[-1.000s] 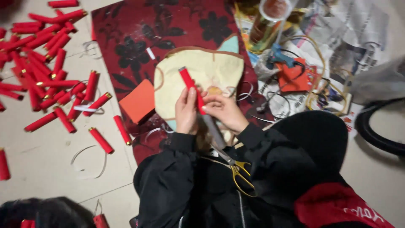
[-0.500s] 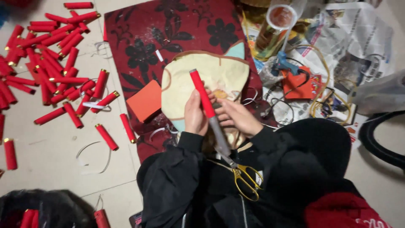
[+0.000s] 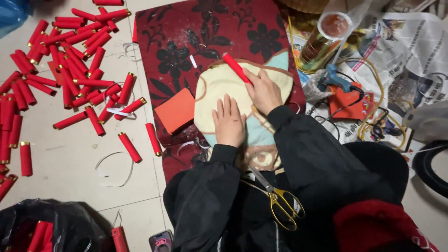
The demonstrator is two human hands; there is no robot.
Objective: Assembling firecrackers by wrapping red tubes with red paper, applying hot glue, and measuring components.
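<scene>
One red tube [image 3: 236, 68] is in my right hand [image 3: 264, 92], and the fingers are closed around its lower end while the rest points up and to the left over the cream cushion [image 3: 219, 86]. My left hand [image 3: 229, 122] lies flat on this cushion, just below the right hand, with the fingers together and holding nothing. I judge the tube to be light and stiff, like rolled card, with a smooth skin that could slip a little and could crush if squeezed hard, so the best place to hold it is around the middle of the barrel, not at the capped end. Left of the cushion, on the dark red flowered mat [image 3: 177, 42], rests a flat orange-red card square [image 3: 175, 110]. Further left of the cushion, many similar red tubes [image 3: 70, 70] with gold ends are scattered on the pale floor. Right of the cushion I see crumpled newspaper [image 3: 420, 42], a clear round jar with a yellowish part [image 3: 324, 39], a blue glue gun [image 3: 333, 77] and an orange box with a printed panel [image 3: 350, 100]. Below the cushion, scissors with yellow handles [image 3: 280, 200] lie on my dark lap.
</scene>
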